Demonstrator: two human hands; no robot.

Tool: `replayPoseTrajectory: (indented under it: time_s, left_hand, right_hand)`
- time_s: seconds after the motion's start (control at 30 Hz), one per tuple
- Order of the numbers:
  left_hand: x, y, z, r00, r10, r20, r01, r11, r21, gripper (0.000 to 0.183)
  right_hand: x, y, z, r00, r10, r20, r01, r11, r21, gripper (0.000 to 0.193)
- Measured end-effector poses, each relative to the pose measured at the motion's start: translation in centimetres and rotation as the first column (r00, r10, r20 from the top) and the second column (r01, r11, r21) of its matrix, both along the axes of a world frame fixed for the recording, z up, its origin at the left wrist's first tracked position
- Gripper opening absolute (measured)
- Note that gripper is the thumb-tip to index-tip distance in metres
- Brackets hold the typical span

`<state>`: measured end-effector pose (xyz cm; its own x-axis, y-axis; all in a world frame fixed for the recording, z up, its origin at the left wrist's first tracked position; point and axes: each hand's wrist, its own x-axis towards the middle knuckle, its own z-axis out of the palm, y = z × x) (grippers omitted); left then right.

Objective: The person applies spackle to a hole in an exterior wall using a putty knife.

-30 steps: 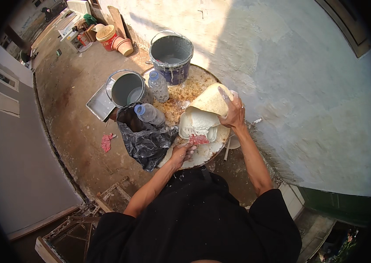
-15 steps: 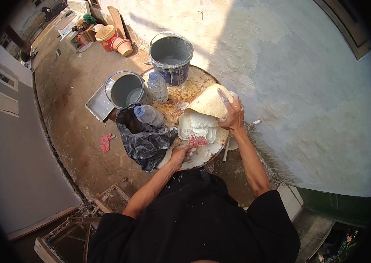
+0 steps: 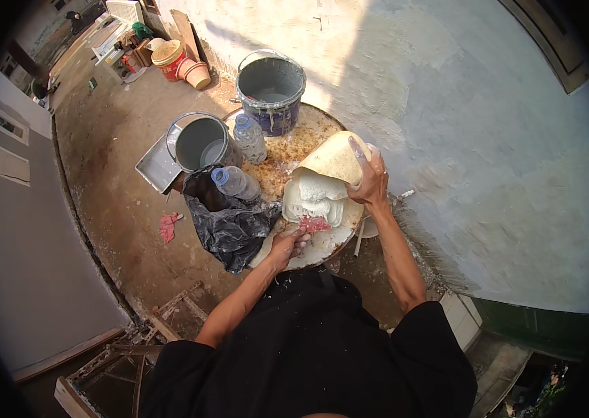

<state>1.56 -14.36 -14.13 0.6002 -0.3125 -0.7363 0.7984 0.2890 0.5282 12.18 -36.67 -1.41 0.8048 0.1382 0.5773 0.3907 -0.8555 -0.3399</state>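
My right hand (image 3: 371, 177) is wrapped round a cream plastic tub (image 3: 333, 159), which lies tipped with its mouth toward me. White powder (image 3: 319, 189) spills from the tub into a shallow whitish plastic tray (image 3: 292, 209). At the tray's near side my left hand (image 3: 290, 246) is closed, its fingers curled by a flat red scraper-like piece (image 3: 314, 223) that it seems to hold; its exact shape is partly hidden by powder. Both vessels are over a round, stained drum top (image 3: 317, 120).
A black plastic bag (image 3: 228, 233), two clear bottles (image 3: 250, 143) with blue caps and two grey-lined buckets (image 3: 271, 83) crowd the drum's left and far sides. A plastered wall (image 3: 461, 139) rises on the right. Wooden frames (image 3: 106, 369) lie at lower left.
The tub in my right hand has tilted slightly, and the powder at its mouth has shifted toward the tray. My left hand stays nearly still.
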Motion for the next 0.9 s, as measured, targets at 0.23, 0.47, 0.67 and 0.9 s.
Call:
replayPoseTrajectory:
  time_s: [0.23, 0.47, 0.67, 0.9]
  left_hand:
    - [0.0, 0.0, -0.7, 1.0, 0.02, 0.015, -0.02, 1.0, -0.022, 0.021]
    - [-0.2, 0.1, -0.7, 1.0, -0.013, 0.006, 0.013, 1.0, -0.011, 0.021]
    - [0.1, -0.2, -0.6, 1.0, 0.002, 0.006, -0.002, 1.0, 0.019, 0.021]
    - [-0.1, -0.2, 0.1, 1.0, -0.012, -0.013, 0.013, 1.0, 0.011, 0.02]
  right_hand:
    - [-0.6, 0.5, 0.3, 1.0, 0.001, 0.012, -0.002, 0.998, 0.07, 0.076]
    - [-0.4, 0.3, -0.3, 0.999, 0.026, 0.021, -0.027, 0.998, 0.057, 0.078]
    - [0.0, 0.2, 0.1, 0.999, -0.007, -0.041, 0.008, 1.0, 0.023, 0.077]
    - [-0.1, -0.3, -0.1, 0.999, -0.023, -0.047, 0.024, 1.0, 0.014, 0.083]
